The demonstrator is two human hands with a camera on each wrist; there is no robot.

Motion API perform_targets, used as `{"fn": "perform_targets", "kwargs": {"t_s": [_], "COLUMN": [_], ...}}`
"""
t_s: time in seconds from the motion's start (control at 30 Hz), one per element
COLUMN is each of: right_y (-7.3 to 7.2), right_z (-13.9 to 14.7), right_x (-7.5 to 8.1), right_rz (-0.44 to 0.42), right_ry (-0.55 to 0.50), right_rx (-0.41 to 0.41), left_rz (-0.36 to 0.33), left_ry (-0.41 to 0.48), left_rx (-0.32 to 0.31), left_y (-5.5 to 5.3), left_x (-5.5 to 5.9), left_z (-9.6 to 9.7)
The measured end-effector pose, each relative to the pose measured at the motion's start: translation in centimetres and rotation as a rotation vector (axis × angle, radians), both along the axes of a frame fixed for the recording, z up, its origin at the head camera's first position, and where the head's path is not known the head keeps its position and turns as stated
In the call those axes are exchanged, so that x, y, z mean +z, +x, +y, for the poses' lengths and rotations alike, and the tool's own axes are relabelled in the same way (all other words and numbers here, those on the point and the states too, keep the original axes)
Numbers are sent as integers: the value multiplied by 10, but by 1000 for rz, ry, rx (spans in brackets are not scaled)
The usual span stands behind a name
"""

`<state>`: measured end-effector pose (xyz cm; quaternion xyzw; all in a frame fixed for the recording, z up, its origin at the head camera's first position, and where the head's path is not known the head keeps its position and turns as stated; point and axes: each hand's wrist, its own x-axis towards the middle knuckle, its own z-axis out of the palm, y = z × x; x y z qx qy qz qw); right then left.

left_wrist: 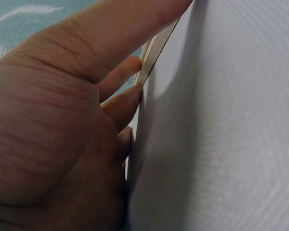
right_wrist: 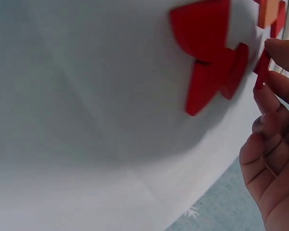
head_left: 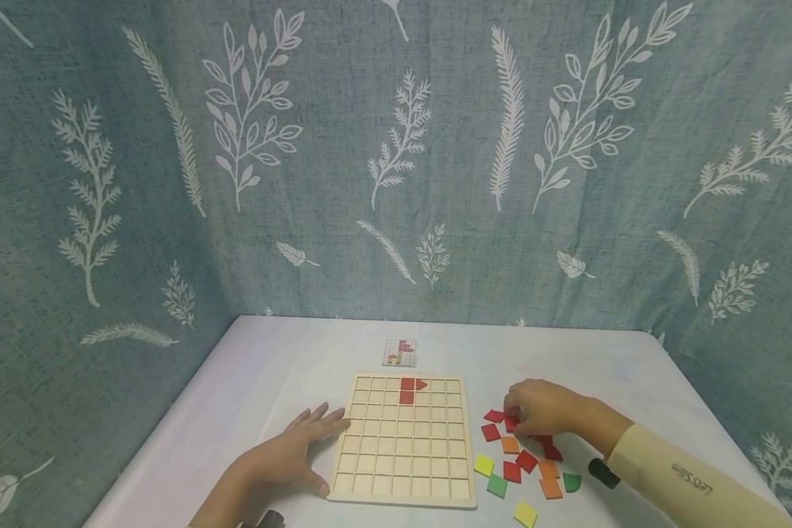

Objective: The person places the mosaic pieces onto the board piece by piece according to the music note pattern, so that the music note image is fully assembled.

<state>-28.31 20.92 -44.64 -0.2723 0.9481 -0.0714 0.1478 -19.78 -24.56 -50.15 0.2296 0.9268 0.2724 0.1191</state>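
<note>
Leaf-printed blue-green curtain [head_left: 336,147] encloses a white table [head_left: 290,367]. Head view: a wooden grid board [head_left: 402,446] lies to the left of the right hand [head_left: 544,407], apart from it. Red pieces [head_left: 406,397] occupy three of its cells toward the far edge. The right hand, nearer the loose tiles [head_left: 511,471], is bent down over them, forearm entering from lower right. The left hand [head_left: 293,455] lies at the board's left edge, fingers spread. Left wrist view: fingertips touch the board's edge; nothing is gripped. Right wrist view: the grip pinches a red tile [right_wrist: 263,65] between thumb and fingers, seen near edge-on; its long axis cannot be determined. A rounded red piece [right_wrist: 202,26] lies near.
</note>
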Motion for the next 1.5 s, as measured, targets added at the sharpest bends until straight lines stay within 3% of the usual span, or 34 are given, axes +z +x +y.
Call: {"fn": "perform_targets", "kwargs": {"t_s": [0.33, 0.67, 1.17, 1.5], "right_y": [-10, -18, -31, -38], "right_z": [-19, -54, -99, -117], "right_x": [1, 0, 2, -3], "right_rz": [41, 59, 129, 155], "right_ry": [-30, -69, -111, -94], "right_rx": [-4, 49, 215, 252], "left_rz": [2, 10, 35, 25], "left_ry": [11, 29, 23, 5], "left_rx": [-11, -36, -49, -42], "left_y": [1, 3, 3, 2], "left_x": [2, 0, 1, 1], "left_z": [0, 1, -1, -1]}}
